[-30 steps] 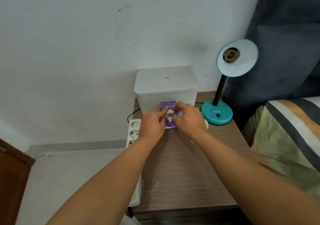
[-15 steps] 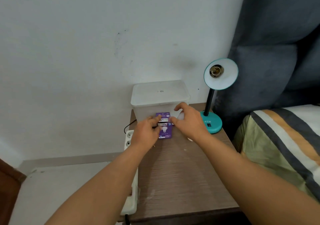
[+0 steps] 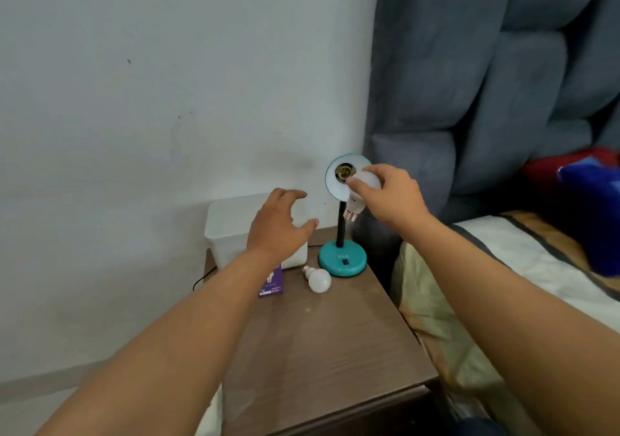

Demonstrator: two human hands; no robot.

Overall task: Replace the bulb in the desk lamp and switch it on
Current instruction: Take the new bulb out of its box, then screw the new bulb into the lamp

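A teal desk lamp [image 3: 342, 262] stands at the back right of the wooden nightstand [image 3: 328, 345], its shade [image 3: 332, 180] facing me with a bare brass socket [image 3: 344, 171]. My right hand [image 3: 391, 197] holds a white bulb [image 3: 360, 189] in front of the shade, screw base pointing down. My left hand [image 3: 276, 226] hovers open to the left of the lamp. A second white bulb [image 3: 318, 279] lies on the nightstand by the lamp base. The purple bulb box [image 3: 273, 283] lies partly under my left forearm.
A white plastic container [image 3: 228, 231] sits against the wall behind my left hand. A bed with a striped cover [image 3: 496, 268] and a grey padded headboard [image 3: 486, 83] borders the nightstand on the right. A black cable [image 3: 201, 279] hangs at the nightstand's left.
Both hands left the purple box on the nightstand. My right hand rose to the lamp shade holding a bulb; my left hand lifted, open. The view tilted up and right.
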